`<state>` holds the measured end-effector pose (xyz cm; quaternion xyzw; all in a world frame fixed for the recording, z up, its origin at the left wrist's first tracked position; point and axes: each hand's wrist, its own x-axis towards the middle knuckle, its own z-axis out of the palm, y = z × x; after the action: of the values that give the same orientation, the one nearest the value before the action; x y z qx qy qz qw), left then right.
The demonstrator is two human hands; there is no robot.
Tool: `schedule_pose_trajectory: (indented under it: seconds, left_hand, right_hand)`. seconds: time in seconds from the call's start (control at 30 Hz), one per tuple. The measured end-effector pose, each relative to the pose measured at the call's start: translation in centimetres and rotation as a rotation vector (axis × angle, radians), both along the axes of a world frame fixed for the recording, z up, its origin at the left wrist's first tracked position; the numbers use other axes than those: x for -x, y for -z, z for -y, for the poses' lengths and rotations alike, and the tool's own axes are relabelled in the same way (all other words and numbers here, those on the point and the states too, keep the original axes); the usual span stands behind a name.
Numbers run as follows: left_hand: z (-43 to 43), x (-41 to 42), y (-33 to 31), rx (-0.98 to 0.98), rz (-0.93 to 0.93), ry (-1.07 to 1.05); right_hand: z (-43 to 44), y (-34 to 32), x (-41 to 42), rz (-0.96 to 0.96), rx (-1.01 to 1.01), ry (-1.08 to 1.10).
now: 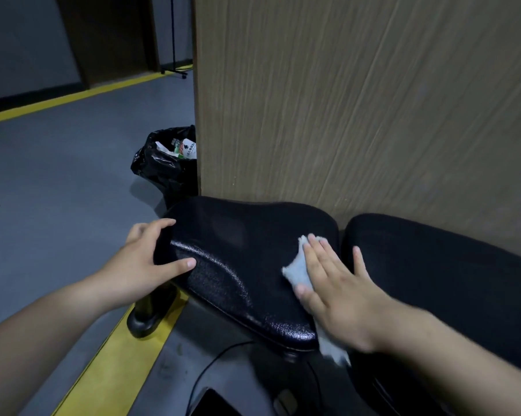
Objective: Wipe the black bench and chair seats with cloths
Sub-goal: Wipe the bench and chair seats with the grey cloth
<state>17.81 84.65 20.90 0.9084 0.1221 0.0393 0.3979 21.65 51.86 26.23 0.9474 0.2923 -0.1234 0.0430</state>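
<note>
A black padded chair seat [241,250] with a textured, shiny surface stands in front of a wooden panel. My left hand [145,259] grips the seat's left edge, fingers curled over the top and thumb lying on the side. My right hand [334,289] lies flat with straight fingers on a white cloth [298,268], pressing it onto the right part of the seat. The cloth's other end hangs out below my wrist. A second black seat [433,271] sits close to the right, partly hidden by my right arm.
A tall wood-grain panel [358,100] rises directly behind both seats. A bin lined with a black bag [166,163] holding rubbish stands at the panel's left corner. The grey floor has yellow stripes [109,355]; a black chair foot [148,316] and a cable [211,364] lie below the seat.
</note>
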Motion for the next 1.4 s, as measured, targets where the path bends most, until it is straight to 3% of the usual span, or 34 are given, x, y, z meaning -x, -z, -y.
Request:
schedule_pose_trajectory:
  seconds: [0.17, 0.5, 0.93, 1.13, 1.3, 1.4]
  left_hand:
    - [0.0, -0.1, -0.3, 0.021, 0.002, -0.003]
    - [0.3, -0.4, -0.4, -0.034, 0.020, -0.027]
    - [0.4, 0.0, -0.9, -0.048, -0.086, -0.009]
    - [2.2, -0.5, -2.1, -0.303, -0.061, -0.036]
    - [6.7, -0.9, -4.0, -0.341, 0.067, 0.181]
    - [9.5, -1.4, -4.4, -0.344, 0.090, 0.320]
  right_hand:
    - [-5.6, 0.6, -4.9, 0.000, 0.026, -0.001]
    - [-18.7, 1.3, -4.0, 0.058, 0.016, -0.067]
    - [-7.1, 0.0, -0.5, -0.001, -0.014, -0.010]
    - [-1.6, 0.1, 2.1, -0.008, -0.026, 0.096]
    - [0.5, -2.4, 0.6, -0.111, -0.177, 0.078]
    - [1.0, -3.9, -1.4, -0.053, -0.180, -0.001]
